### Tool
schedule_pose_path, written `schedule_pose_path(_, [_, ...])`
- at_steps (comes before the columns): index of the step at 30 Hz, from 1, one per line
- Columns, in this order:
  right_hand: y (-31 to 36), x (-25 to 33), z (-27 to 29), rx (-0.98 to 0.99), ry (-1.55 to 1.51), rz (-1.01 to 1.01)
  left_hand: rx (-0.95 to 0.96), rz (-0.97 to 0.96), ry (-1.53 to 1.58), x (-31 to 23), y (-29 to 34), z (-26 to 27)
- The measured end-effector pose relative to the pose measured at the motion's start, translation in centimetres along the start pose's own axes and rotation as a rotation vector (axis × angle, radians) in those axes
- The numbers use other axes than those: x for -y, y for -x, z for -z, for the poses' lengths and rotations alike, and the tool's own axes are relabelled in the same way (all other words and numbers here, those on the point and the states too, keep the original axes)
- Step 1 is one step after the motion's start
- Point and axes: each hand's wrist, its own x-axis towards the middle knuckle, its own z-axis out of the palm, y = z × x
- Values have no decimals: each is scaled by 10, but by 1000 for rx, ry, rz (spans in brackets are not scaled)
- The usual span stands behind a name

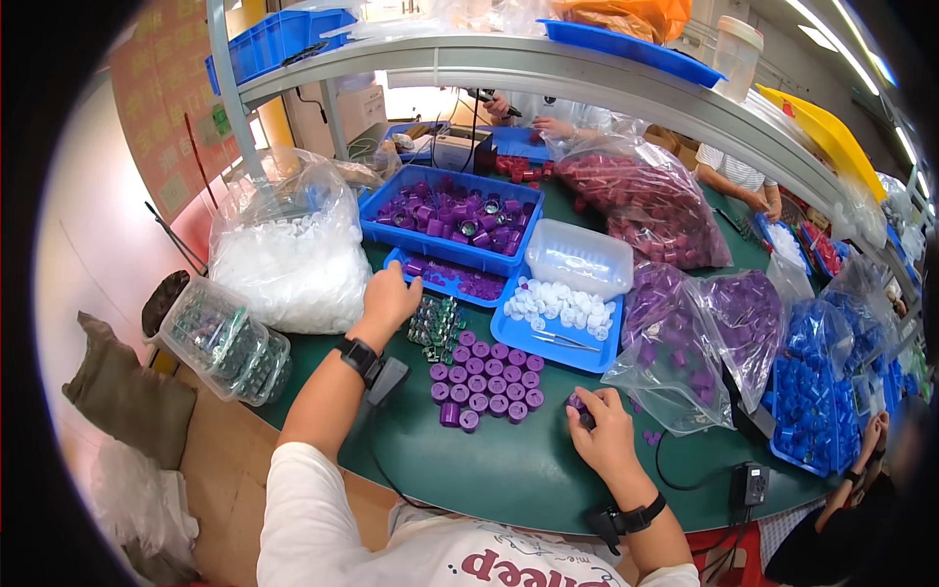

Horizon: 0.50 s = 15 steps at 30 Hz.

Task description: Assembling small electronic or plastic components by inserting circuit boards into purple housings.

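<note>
My left hand (391,298) is at the near left edge of a shallow blue tray (395,256) of small purple pieces. Its fingers are curled, and what they hold, if anything, is hidden. Over the right part of the table, my right hand (604,430) is closed around a small purple cylinder (583,416) with a dark part showing. Between the hands, many purple round caps (497,384) stand in rough rows on the green table. Beside them lies a cluster of small green circuit boards (433,328).
A deeper blue bin (534,220) of purple cylinders stands behind. White discs and tweezers (564,341) lie in a blue tray (587,360). Bags of white (284,269), red (636,201) and purple parts (738,318) flank the work area. A metal shelf (489,64) crosses overhead. Co-workers sit beyond and at right.
</note>
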Motion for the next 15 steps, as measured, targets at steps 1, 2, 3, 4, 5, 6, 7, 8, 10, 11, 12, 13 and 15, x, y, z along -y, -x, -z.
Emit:
schedule_pose_path(1, [0, 0, 0, -2, -3, 6, -37, 42, -42, 2, -9, -2])
schedule_pose_path(2, [-1, 0, -1, -25, -50, 5, -45, 44, -43, 4, -16, -3])
schedule_pose_path(3, [-2, -2, -1, -52, -95, 0, 97, 46, -162, 6, -26, -5])
schedule_pose_path(4, [-2, -4, -3, -59, -100, 8, 232, 52, -282, 8, -34, -7])
schedule_pose_path(5, [-1, -8, -6, -82, -124, 36, 242, 71, -292, 11, -38, -14])
schedule_pose_path(6, [0, -14, -8, -111, -142, 55, 275, 40, -316, 1, -37, -13])
schedule_pose_path(7, [0, -13, -8, -111, -161, 73, 254, 30, -324, 8, -37, -18])
schedule_pose_path(8, [-1, -12, -8, -116, -171, 82, 233, 20, -332, 16, -38, -25])
schedule_pose_path(10, [-1, -17, -7, -133, -217, 59, 196, 0, -325, 9, -35, -22])
schedule_pose_path(11, [0, -19, -6, -139, -221, 59, 173, 12, -313, 6, -34, -19])
schedule_pose_path(12, [1, -20, -5, -139, -222, 65, 148, 22, -301, 0, -34, -12])
schedule_pose_path(13, [1, -21, -5, -139, -223, 71, 20, -24, -153, 0, -36, -6])
schedule_pose_path(15, [-1, -20, -4, -136, -245, 68, 8, -7, -56, 7, -54, -1])
